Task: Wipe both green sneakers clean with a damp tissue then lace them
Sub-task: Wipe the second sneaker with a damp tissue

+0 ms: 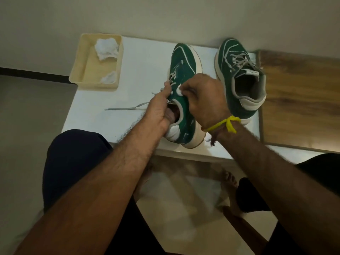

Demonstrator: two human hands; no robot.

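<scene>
Two green sneakers with cream soles are on a white table (128, 57). The nearer sneaker (183, 65) is tipped on its side at the centre. My left hand (159, 111) grips it at the collar, with fingers inside the opening. My right hand (204, 96) pinches a small wad of white tissue (178, 90) against the sneaker's green side. A grey lace (127, 108) trails loose from this sneaker to the left. The second sneaker (239, 70) stands upright at the right, with its grey lace loosely threaded.
A cream plastic tray (88, 70) at the table's back left holds two crumpled white tissues (106, 48). A wooden surface (298, 96) adjoins the table on the right. My knees and bare feet are below the table's front edge.
</scene>
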